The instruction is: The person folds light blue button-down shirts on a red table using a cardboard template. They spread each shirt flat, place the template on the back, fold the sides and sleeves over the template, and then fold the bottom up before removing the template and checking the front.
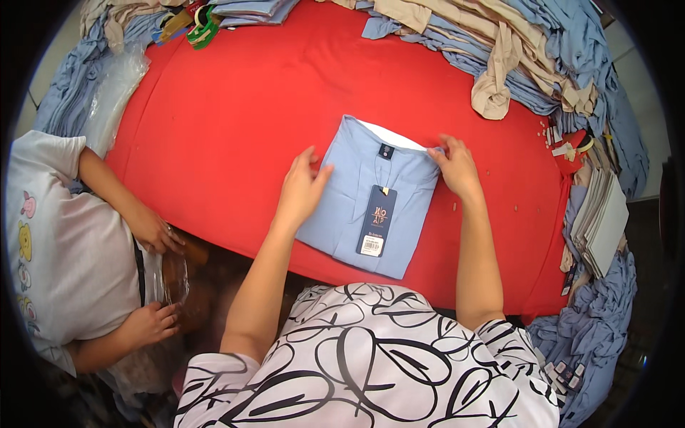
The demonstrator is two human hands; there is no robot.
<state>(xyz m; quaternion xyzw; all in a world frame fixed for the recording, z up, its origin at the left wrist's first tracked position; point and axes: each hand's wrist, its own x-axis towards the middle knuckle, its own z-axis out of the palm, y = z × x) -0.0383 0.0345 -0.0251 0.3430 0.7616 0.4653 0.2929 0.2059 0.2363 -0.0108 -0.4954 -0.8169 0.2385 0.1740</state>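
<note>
1. Folded light-blue shirt (371, 203) lies flat on the red table cover (235, 114), near its front edge and just ahead of the person; a white card insert (394, 135) shows at its top edge.
2. Labels — a small dark square neck label (386, 150) sits below the collar; a long dark hang tag (375, 221) with a white sticker at its lower end lies down the shirt's middle.
3. Left hand (303, 189) rests open on the shirt's left edge, fingers spread, pressing rather than clasping.
4. Right hand (455, 167) sits at the top right corner; fingertips pinch the fabric there.
5. Clear plastic bags (114, 93) lie at the far left; a stack of grey-white flat cards (603, 221) stands at the right edge — heaps of blue and beige garments (499, 50) beyond.
6. Another person's hands (153, 232) hold a clear bag (175, 274) at the left.
</note>
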